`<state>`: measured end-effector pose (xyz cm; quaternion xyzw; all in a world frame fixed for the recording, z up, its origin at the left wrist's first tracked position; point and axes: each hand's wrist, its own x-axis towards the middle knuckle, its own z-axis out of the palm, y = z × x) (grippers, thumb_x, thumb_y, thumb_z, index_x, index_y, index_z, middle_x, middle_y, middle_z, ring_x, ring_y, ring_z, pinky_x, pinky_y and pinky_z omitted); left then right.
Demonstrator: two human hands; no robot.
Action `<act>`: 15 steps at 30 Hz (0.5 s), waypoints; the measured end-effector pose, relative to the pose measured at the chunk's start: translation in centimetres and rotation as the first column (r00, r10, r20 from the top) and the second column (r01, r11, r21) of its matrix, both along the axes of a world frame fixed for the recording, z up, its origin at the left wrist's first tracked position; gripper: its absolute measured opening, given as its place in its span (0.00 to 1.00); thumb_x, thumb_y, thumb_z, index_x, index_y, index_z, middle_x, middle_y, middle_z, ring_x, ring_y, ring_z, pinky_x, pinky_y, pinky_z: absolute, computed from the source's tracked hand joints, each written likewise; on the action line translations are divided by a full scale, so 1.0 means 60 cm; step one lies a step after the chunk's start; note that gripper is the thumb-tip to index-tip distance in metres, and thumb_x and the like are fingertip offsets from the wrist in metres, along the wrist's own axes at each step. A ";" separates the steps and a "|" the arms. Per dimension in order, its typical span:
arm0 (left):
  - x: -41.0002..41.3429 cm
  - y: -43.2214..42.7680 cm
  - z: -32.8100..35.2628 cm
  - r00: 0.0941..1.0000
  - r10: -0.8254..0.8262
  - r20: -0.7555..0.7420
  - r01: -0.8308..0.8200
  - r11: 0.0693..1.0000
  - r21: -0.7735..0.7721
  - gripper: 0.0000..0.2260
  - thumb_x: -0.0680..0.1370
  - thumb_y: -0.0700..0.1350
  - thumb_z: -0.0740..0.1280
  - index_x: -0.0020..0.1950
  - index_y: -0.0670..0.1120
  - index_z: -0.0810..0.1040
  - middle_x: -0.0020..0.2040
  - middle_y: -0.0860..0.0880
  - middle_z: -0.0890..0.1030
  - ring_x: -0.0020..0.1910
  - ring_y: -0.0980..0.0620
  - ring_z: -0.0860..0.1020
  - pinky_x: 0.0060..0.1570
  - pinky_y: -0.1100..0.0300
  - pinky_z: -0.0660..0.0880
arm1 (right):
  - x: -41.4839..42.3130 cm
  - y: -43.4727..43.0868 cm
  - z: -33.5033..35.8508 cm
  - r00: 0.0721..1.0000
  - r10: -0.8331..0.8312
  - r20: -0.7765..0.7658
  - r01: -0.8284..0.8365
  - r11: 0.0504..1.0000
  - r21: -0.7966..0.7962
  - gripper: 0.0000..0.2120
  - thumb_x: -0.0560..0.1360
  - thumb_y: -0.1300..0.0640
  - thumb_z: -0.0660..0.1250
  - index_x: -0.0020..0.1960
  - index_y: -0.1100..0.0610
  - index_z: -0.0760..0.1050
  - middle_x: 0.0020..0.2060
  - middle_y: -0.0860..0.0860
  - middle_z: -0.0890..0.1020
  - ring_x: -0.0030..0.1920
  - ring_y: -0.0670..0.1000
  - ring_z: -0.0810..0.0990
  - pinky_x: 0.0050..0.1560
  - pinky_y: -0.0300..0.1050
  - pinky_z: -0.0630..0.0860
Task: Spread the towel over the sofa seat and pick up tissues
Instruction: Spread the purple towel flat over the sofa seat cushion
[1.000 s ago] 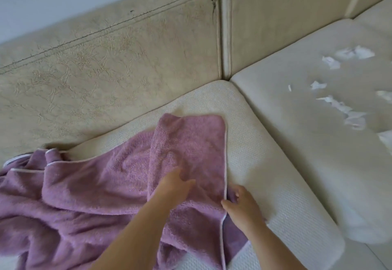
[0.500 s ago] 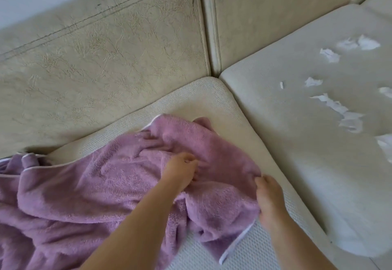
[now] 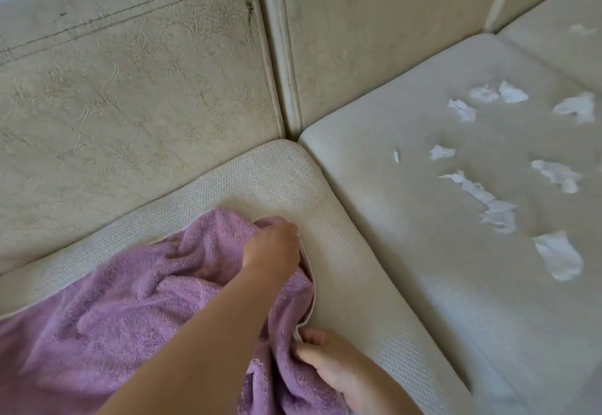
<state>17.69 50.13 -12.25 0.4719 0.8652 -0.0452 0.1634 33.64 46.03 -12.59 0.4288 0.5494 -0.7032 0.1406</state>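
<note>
Left hand (image 3: 272, 245) grips a bunched corner of the purple towel (image 3: 130, 310); right hand (image 3: 329, 365) pinches its white-trimmed edge, nearer the camera. Both work on the seat cushion (image 3: 260, 180), whose left part the crumpled towel covers. Torn white tissues (image 3: 558, 256) lie scattered on the adjoining seat (image 3: 407, 219) to that cushion's right

Soft, even daylight, without glare. Your left hand (image 3: 272, 246) lays a faint shadow on the purple towel (image 3: 130, 310) beneath it. To the right of your right hand (image 3: 329, 367) the tissue scraps (image 3: 482, 196) look smeared. Above both hands the backrest seams (image 3: 282, 56) bow with wide-angle distortion.
</note>
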 end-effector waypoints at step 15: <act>-0.105 0.244 0.022 0.824 0.429 0.370 -0.538 0.798 0.272 0.07 0.80 0.44 0.55 0.45 0.43 0.69 0.41 0.44 0.78 0.40 0.43 0.76 0.40 0.56 0.70 | -0.048 0.295 -0.014 0.806 -0.528 -0.267 0.488 0.848 -0.204 0.11 0.78 0.59 0.61 0.56 0.56 0.80 0.42 0.54 0.86 0.44 0.55 0.84 0.48 0.48 0.79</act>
